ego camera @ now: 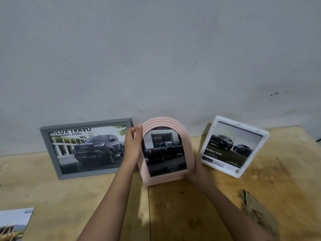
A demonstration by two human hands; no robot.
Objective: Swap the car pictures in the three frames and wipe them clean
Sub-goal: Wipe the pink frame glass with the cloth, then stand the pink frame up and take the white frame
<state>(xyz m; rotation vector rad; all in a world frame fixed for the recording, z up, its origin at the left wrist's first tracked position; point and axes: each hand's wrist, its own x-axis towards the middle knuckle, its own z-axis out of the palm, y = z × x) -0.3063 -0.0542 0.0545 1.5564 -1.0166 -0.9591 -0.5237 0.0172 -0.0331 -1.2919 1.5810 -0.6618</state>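
The pink arched frame [187,146], showing a dark pickup picture [165,152], stands mid-tabletop [173,209] between a grey frame [52,153] and a white frame [206,153]. The left hand [132,145] fingers [137,130] pinch its upper left rim; the right hand [198,173] grips its lower right corner.

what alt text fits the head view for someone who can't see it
Two hands hold a pink arched frame showing a dark pickup at a wooden table: left hand gripping its upper left edge, right hand at its lower right corner. A grey frame stands to its left, a white frame to its right, both near the wall.
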